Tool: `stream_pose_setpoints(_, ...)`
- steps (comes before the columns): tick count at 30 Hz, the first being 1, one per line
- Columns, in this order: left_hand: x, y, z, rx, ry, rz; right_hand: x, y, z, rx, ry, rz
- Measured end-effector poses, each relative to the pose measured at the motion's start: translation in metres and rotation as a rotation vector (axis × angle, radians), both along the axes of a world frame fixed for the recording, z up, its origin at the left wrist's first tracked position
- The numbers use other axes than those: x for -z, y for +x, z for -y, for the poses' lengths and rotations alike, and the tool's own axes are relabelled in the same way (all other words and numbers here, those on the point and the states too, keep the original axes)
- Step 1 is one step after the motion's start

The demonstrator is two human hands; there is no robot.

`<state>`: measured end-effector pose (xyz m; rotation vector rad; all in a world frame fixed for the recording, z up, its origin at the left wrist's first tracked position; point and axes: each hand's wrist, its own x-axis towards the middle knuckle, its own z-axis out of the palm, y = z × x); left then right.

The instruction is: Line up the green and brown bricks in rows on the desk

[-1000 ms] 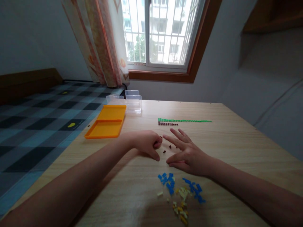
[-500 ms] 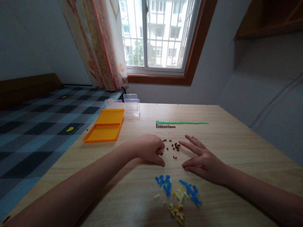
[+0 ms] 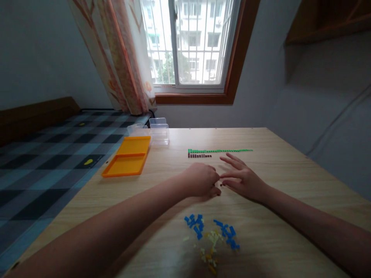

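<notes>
My left hand [image 3: 203,180] is low over the table, palm down, its fingers bent and its thumb apart from them. It covers most of the spot where small brown building bricks [image 3: 221,185] lie; only a few dark bits show beside its fingertips. Facing it, my right hand [image 3: 246,178] has its fingers spread, and its fingertips come close to those of the left. Beyond both hands, a row of brown bricks [image 3: 199,156] runs alongside a longer row of green bricks [image 3: 220,151]. Whether any brick is under the left palm is hidden.
Nearer me lie blue bricks [image 3: 198,224], more blue bricks [image 3: 228,233] and a pile of pale and yellow bricks [image 3: 213,241]. An orange tray [image 3: 124,165] and clear plastic boxes [image 3: 159,133] stand at the table's left side, beside a checked bed [image 3: 58,154].
My left hand has moved right, over the scattered brown bricks, which are now mostly hidden. My right hand has shifted slightly left and away from me. The camera view has shifted a little.
</notes>
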<state>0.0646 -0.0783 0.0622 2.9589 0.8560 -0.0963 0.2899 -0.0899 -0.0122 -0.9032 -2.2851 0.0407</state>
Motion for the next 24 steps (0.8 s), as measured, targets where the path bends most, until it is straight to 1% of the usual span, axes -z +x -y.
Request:
stream_pose_setpoints(2, -0.002, -0.009, -0.004, -0.040, 0.019, 0.110, -0.001, 0.002, 0.004, 0.012, 0.035, -0.019)
stream_pose_setpoints(5, -0.004, -0.036, -0.007, -0.150, 0.032, 0.248, -0.005, -0.001, 0.014, -0.024, 0.032, -0.016)
stream_pose_setpoints(7, 0.000, -0.057, -0.006, -0.219, -0.027, 0.325, -0.007, -0.009, 0.021, -0.066, -0.008, 0.008)
stream_pose_setpoints(10, 0.011, -0.080, 0.000, -0.281, -0.140, 0.367, -0.009, -0.022, 0.028, -0.125, -0.029, 0.085)
stream_pose_setpoints(12, 0.019, -0.087, 0.004, -0.278, -0.187, 0.388, -0.010, -0.029, 0.031, -0.128, -0.009, 0.151)
stream_pose_setpoints(16, 0.031, -0.088, 0.008, -0.210, -0.242, 0.385, -0.010, -0.031, 0.032, -0.113, 0.012, 0.239)
stream_pose_setpoints(24, 0.040, -0.092, 0.006, -0.127, -0.182, 0.401, -0.015, -0.027, 0.034, -0.210, -0.104, 0.367)
